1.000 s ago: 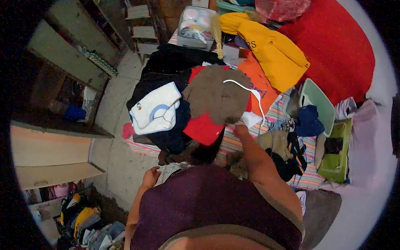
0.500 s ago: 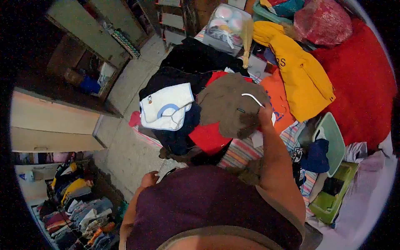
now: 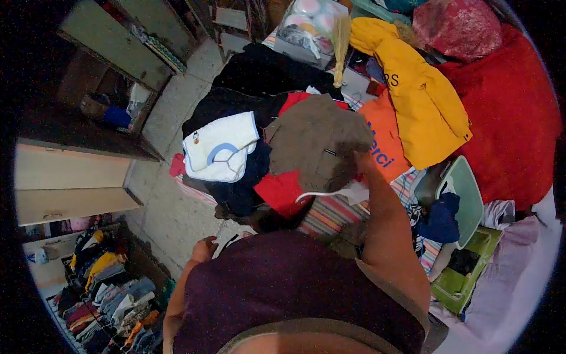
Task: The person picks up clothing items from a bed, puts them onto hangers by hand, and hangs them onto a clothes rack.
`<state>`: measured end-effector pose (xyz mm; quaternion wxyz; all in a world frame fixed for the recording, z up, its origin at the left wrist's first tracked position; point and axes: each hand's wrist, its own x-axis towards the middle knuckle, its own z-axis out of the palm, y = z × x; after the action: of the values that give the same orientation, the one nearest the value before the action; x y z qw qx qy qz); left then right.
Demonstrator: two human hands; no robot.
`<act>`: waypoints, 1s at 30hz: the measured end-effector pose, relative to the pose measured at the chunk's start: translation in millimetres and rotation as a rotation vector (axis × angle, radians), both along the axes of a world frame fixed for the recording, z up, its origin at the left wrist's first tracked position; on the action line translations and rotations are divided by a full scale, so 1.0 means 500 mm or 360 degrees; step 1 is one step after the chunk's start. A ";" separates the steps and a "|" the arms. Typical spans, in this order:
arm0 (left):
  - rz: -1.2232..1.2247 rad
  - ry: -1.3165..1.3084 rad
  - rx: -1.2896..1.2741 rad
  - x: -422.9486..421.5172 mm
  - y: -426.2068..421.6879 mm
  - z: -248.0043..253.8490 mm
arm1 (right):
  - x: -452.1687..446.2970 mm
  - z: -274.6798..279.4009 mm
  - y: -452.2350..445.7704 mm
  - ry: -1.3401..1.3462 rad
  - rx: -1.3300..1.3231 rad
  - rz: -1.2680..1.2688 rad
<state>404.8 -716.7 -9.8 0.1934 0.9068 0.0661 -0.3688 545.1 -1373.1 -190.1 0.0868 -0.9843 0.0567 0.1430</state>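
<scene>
A brown garment (image 3: 315,138) with a small dark label lies spread on the pile of clothes. My right hand (image 3: 364,158) is at its right edge; the fingers are dark and blurred against the cloth, so their grip cannot be made out. A white hanger (image 3: 324,194) lies along the garment's lower edge, just below that hand. Under the garment show a red cloth (image 3: 282,192) and black clothes (image 3: 265,74). My left hand (image 3: 204,249) hangs low beside my body, fingers loosely apart, holding nothing. A white bib-like cloth with blue trim (image 3: 221,147) rests left of the garment.
Yellow (image 3: 418,100) and orange (image 3: 383,133) garments lie at the right, near a large red cloth (image 3: 507,112). Beyond the striped bedding stand a pale green tub (image 3: 469,200) and a green basket (image 3: 457,295). Folded clothes (image 3: 112,301) are at lower left, below a cabinet (image 3: 71,177).
My right hand has risen from the bed to the brown garment's right edge. The white hanger has shifted from the garment's upper right to its lower edge. My left hand stays low.
</scene>
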 end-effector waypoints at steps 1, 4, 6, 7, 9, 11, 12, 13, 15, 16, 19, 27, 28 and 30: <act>-0.0005 0.0017 0.0019 -0.002 -0.003 0.003 | 0.006 0.019 0.003 0.0000 0.0028 -0.0208; 0.0149 0.0038 -0.0149 -0.007 0.000 0.005 | 0.046 0.095 0.016 -0.0234 0.0204 -0.0684; 0.0102 -0.0035 -0.0092 -0.007 -0.006 0.005 | 0.074 0.090 0.003 -0.0733 0.0543 -0.0736; 0.0085 -0.0074 -0.0064 -0.011 -0.007 0.004 | 0.085 0.088 0.000 -0.0810 0.0621 -0.0653; 0.0171 -0.0105 -0.0212 -0.029 0.040 -0.066 | 0.113 0.096 0.002 -0.0964 0.0774 -0.0479; 0.0195 -0.0091 -0.0222 -0.037 0.046 -0.077 | 0.109 0.187 0.051 -0.0924 0.1262 -0.0683; 0.0173 -0.0057 -0.0159 -0.023 0.018 -0.033 | 0.113 0.179 0.048 -0.0847 0.1267 -0.0778; 0.0150 -0.0021 -0.0095 -0.016 0.001 -0.008 | 0.118 0.170 0.045 -0.0769 0.1271 -0.0872; 0.0032 -0.0054 -0.0052 -0.021 0.003 -0.007 | 0.139 0.047 -0.025 -0.0531 0.0791 -0.1028; -0.0032 -0.0067 -0.0030 -0.027 0.003 -0.007 | 0.141 0.056 -0.024 -0.0211 0.1034 -0.1054; 0.0212 0.0037 -0.0120 -0.041 0.004 -0.006 | 0.138 0.153 0.003 0.0346 0.1623 -0.1116; 0.0049 -0.0007 0.0010 -0.016 -0.005 -0.006 | 0.185 0.201 0.035 -0.0352 0.1889 -0.0884; 0.0036 -0.0001 0.0017 -0.013 0.000 -0.013 | 0.184 0.226 0.034 -0.0390 0.1872 -0.0843; 0.0011 -0.0087 -0.0005 -0.014 0.004 -0.014 | 0.166 0.328 0.053 -0.0485 0.2004 -0.0843</act>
<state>398.0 -714.9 -16.6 0.1979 0.9159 0.0635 -0.3433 627.9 -1346.6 -26.2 0.6796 -0.7088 0.1883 -0.0168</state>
